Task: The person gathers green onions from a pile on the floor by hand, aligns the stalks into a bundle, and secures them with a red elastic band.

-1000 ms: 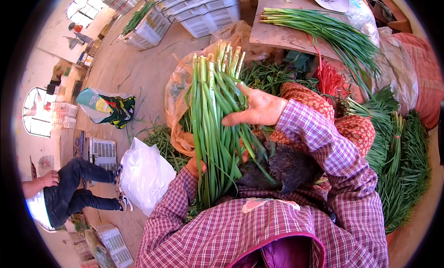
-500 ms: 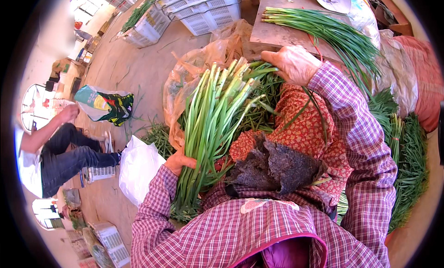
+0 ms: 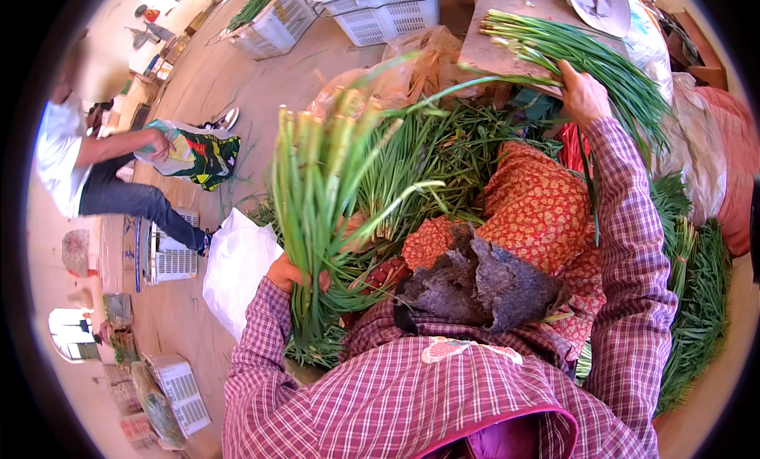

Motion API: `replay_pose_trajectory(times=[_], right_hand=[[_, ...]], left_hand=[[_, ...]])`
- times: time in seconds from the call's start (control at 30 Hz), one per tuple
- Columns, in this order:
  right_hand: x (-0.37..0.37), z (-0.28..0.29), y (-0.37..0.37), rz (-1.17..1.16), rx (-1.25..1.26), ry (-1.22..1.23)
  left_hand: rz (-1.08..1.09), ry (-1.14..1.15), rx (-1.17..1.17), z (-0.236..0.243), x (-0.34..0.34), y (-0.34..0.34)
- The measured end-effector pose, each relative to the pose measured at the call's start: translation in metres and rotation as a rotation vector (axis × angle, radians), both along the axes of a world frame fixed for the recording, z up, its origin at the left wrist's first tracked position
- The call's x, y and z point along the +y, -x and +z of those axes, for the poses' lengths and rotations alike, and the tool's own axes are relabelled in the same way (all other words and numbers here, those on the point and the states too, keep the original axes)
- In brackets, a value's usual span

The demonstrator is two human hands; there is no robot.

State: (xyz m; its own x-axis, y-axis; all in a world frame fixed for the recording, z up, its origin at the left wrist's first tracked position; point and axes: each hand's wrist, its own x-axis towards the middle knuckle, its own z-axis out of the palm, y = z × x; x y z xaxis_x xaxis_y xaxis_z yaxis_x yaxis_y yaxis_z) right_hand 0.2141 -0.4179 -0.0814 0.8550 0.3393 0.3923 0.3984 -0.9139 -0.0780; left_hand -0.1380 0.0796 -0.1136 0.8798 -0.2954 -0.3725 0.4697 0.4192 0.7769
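In my left hand (image 3: 286, 274) is a loose bunch of long green stalks (image 3: 310, 182) with pale cut ends, held upright and blurred at the tops. My right hand (image 3: 583, 93), raised at the upper right, grips a few long stalks (image 3: 491, 78) that trail leftward and hang down beside my wrist. It is just beside a bunch of greens (image 3: 582, 55) lying on a board (image 3: 500, 43). In front of me are heaped greens (image 3: 400, 154) and an orange plastic bag (image 3: 431, 55). A ragged dark pad (image 3: 495, 289) lies on my red floral-covered lap (image 3: 530, 213).
Another person (image 3: 103, 166) at left grips a green-and-black bag (image 3: 202, 162). A white plastic bag (image 3: 237, 269) lies at my left. White crates (image 3: 368, 11) stand at the back. Piled bundles of greens (image 3: 697, 308), sacks (image 3: 716, 158) and a pale hat (image 3: 598, 3) are at my right.
My right hand has left the bunch and moved up and rightward with a few stalks. The bunch in my left hand has shifted left. The other person has bent to the green-and-black bag.
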Motion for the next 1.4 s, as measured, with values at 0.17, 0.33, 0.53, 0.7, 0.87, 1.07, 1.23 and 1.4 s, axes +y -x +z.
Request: replay_pose_trajectory(times=[0.17,0.33,0.53,0.7,0.87,1.07,1.23,1.4], right_hand=[[0.036,0.000,0.032,0.121,0.403,0.237],[0.110,0.022,0.092,0.370,0.711,0.104],[0.159,0.007,0.132,0.551,1.499,-0.990],[0.166,0.007,0.141,0.622,1.570,-1.358],[0.165,0.020,0.138,0.604,1.306,-1.214],[0.138,0.020,0.101,0.425,0.828,-1.055],[0.086,0.020,0.073,0.307,0.967,-1.301],[0.113,0.049,0.092,0.483,1.075,-1.082]], left_hand=[[-0.017,0.164,-0.146,-0.009,0.020,-0.002],[0.066,0.152,-0.108,0.005,-0.004,-0.014],[-0.005,0.186,-0.028,0.006,-0.027,-0.020],[-0.102,0.224,-0.079,0.019,-0.078,-0.035],[-0.256,0.425,-0.004,0.019,-0.107,-0.034],[-0.126,0.055,0.065,-0.021,-0.056,-0.009],[-0.040,-0.079,0.022,-0.006,-0.033,-0.017],[0.002,-0.318,0.031,0.020,-0.042,-0.028]])
